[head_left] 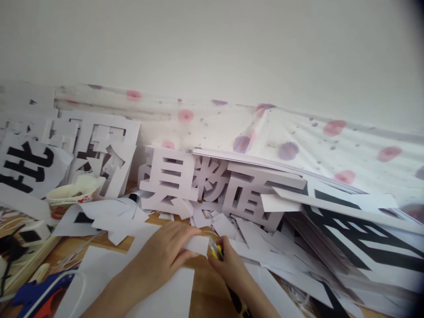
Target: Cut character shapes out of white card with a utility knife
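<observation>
Near the lower middle, my left hand [170,245] pinches a small white strip [198,244] between thumb and fingers. My right hand [228,265] is closed round a yellow and black cutter [217,251], whose blade touches or nearly touches the strip's right end. The cutter's handle shows again below my right wrist. White sheets [172,291] lie under and beside my left forearm on the wooden table [208,293].
Cut-out white characters [168,179] stand behind the hands. A paper bowl [68,198] and a blue glue gun [43,289] are at left. Stacked boards with black shapes [364,238] rise at right, with loose offcuts [255,234] before them. A flowered sheet [288,132] covers the lower wall.
</observation>
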Demonstrator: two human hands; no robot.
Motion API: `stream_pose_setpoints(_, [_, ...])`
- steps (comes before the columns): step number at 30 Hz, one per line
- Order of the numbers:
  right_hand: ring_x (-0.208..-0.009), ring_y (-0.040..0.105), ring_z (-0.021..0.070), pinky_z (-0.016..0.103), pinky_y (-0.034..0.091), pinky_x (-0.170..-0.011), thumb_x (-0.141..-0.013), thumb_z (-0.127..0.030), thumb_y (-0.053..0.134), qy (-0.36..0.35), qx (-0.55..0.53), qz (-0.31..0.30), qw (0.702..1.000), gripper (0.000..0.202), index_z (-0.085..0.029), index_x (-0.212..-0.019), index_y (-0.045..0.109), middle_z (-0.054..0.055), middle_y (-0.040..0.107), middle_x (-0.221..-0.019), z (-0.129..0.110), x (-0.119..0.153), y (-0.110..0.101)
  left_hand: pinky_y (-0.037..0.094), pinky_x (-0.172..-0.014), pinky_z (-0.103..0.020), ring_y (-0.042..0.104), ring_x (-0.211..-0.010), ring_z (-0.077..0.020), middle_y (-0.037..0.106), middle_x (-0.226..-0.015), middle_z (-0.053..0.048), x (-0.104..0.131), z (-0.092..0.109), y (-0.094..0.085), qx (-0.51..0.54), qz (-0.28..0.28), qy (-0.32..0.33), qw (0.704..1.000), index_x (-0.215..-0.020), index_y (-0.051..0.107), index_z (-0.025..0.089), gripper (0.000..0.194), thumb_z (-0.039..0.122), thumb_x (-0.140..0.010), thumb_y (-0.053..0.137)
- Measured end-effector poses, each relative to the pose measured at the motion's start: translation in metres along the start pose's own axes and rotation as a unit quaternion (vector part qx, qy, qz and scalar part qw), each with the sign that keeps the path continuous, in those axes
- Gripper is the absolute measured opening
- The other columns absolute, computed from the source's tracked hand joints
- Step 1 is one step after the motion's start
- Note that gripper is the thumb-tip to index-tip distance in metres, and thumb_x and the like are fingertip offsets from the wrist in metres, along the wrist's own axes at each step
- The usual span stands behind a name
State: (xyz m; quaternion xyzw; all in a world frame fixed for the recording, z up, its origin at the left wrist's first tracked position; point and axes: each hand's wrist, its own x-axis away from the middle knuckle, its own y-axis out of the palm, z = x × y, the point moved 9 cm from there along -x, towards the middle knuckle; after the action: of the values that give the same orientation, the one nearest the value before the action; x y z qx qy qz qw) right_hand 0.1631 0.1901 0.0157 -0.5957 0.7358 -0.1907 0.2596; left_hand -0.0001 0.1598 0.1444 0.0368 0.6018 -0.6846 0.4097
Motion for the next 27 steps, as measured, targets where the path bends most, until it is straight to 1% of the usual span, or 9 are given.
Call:
stream_pose_setpoints(4, [-0.07,0.056,0.0228,0.034,0.04,-0.062,-0.067,-0.018,0.052,-0.021,0.079,0.02,0.996,0.015,-0.022,-0.078,0.042,0.007,0.058,-0.079,0.011,0.002,0.02,0.044,-0.084,-0.037,0.055,-0.096,-0.0205,0.06,-0.105,-0.003,0.0,-0.001,0.002,0.005,0.002,-0.006,1.0,-0.113,0.045,0.025,0.026,0.018,-0.088,0.046])
stream_pose_setpoints(7, [-0.077,0.056,0.0262,0.038,0.041,-0.068,-0.063,-0.015,0.056,-0.048,0.114,0.021,0.992,0.013,-0.021,-0.073,0.049,0.009,0.06,-0.081,0.009,0.002,0.023,0.043,-0.086,-0.039,0.055,-0.098,-0.0207,0.06,-0.105,-0.003,0.0,-0.001,0.003,0.005,0.004,0.001,1.0,-0.112,0.046,0.025,0.027,0.016,-0.087,0.046])
stream_pose_setpoints(9, [-0.081,0.056,0.028,0.039,0.042,-0.071,-0.062,-0.015,0.057,-0.069,0.121,0.026,0.99,0.015,-0.019,-0.076,0.053,0.011,0.06,-0.083,0.002,0.002,0.019,0.043,-0.087,-0.038,0.054,-0.099,-0.0203,0.06,-0.107,-0.002,0.0,-0.001,0.006,0.006,-0.001,0.003,1.0,-0.112,0.047,0.025,0.03,0.012,-0.085,0.046])
stream_pose_setpoints(13, [-0.09,0.053,0.0248,0.038,0.042,-0.076,-0.074,-0.021,0.053,-0.15,0.099,0.046,0.983,0.022,-0.018,-0.096,0.053,0.011,0.057,-0.096,-0.035,0.009,0.003,0.043,-0.089,-0.037,0.051,-0.104,-0.0193,0.054,-0.113,-0.003,-0.001,-0.003,0.01,0.018,-0.018,-0.015,1.0,-0.114,0.046,0.025,0.037,0.006,-0.082,0.045])
stream_pose_setpoints(17, [-0.082,0.052,0.0194,0.031,0.042,-0.07,-0.078,-0.028,0.054,-0.254,0.069,0.05,0.964,0.011,-0.021,-0.085,0.051,0.004,0.056,-0.085,-0.08,0.03,-0.011,0.043,-0.088,-0.037,0.05,-0.103,-0.0196,0.053,-0.112,-0.004,-0.002,-0.004,0.011,0.012,-0.029,-0.029,0.999,-0.114,0.047,0.024,0.039,0.004,-0.081,0.045])
stream_pose_setpoints(19, [-0.072,0.051,0.0183,0.03,0.04,-0.062,-0.079,-0.026,0.056,-0.314,0.084,0.101,0.94,0.009,-0.021,-0.083,0.05,0.002,0.055,-0.075,-0.1,0.044,-0.022,0.044,-0.088,-0.037,0.05,-0.102,-0.0198,0.053,-0.111,-0.004,-0.002,-0.004,0.01,0.005,-0.031,-0.027,0.999,-0.115,0.047,0.024,0.039,0.005,-0.081,0.044])
stream_pose_setpoints(22, [-0.062,0.047,0.0167,0.028,0.035,-0.055,-0.082,-0.019,0.052,-0.356,0.133,0.169,0.91,0.004,-0.02,-0.08,0.049,0.001,0.054,-0.066,-0.113,0.058,-0.031,0.044,-0.087,-0.037,0.051,-0.101,-0.0197,0.053,-0.11,-0.004,-0.002,-0.004,0.01,0.002,-0.03,-0.027,0.999,-0.115,0.047,0.024,0.039,0.004,-0.081,0.043])
stream_pose_setpoints(25, [-0.059,0.044,0.0161,0.028,0.03,-0.053,-0.083,-0.012,0.049,-0.385,0.168,0.177,0.89,0.011,-0.019,-0.075,0.051,0.002,0.053,-0.062,-0.119,0.065,-0.028,0.044,-0.087,-0.039,0.051,-0.1,-0.0201,0.053,-0.11,-0.004,-0.003,-0.004,0.012,0.004,-0.033,-0.028,0.999,-0.114,0.047,0.024,0.041,0.003,-0.08,0.043])
stream_pose_setpoints(27, [-0.058,0.042,0.016,0.028,0.029,-0.053,-0.081,-0.011,0.05,-0.392,0.161,0.172,0.889,0.014,-0.02,-0.07,0.052,0.002,0.052,-0.059,-0.12,0.066,-0.028,0.043,-0.087,-0.039,0.05,-0.101,-0.0203,0.054,-0.11,-0.003,-0.003,-0.005,0.013,0.006,-0.038,-0.03,0.999,-0.114,0.047,0.024,0.041,0.002,-0.08,0.044])
